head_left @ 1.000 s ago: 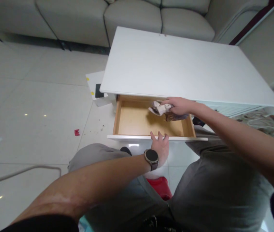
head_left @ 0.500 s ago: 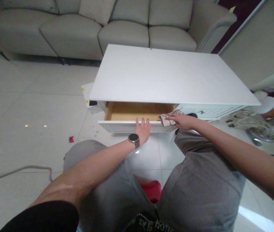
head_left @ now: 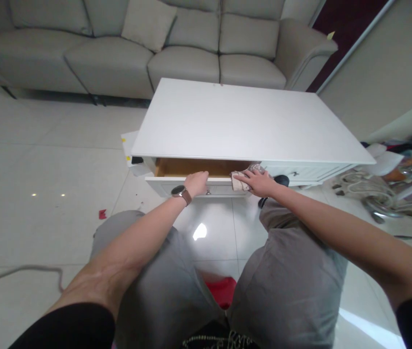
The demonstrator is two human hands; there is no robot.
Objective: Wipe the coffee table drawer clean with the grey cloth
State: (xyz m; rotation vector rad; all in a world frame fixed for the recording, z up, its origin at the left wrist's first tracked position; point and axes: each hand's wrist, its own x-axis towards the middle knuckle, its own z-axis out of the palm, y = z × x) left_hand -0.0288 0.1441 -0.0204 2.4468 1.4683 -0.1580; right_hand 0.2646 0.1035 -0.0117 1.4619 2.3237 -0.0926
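A wooden-lined drawer (head_left: 162, 184) with a white front stands partly pulled out of the white coffee table (head_left: 252, 123). At the top edge of its front, left of the middle, my left hand (head_left: 196, 183) rests with fingers together and curled over the rim; a watch is on that wrist. A small metal knob (head_left: 208, 192) shows just beside this hand. My right hand (head_left: 260, 183) is closed on a folded, patterned cloth (head_left: 239, 181), pressed against the right end of the drawer front. Part of the cloth reaches over the rim. The fingertips of my left hand are partly hidden.
Behind the table stands a grey sofa (head_left: 118, 63). A white box-like item (head_left: 129, 143) sits at the table's left side. Cords and assorted clutter (head_left: 365, 186) lie on the right. A red scrap (head_left: 102, 214) and a hose (head_left: 27, 268) are on the tiled floor.
The drawer has slid inward, so less of its inside shows. My left hand has shifted left along the front and its fingers have drawn together. My right hand keeps hold of the cloth.
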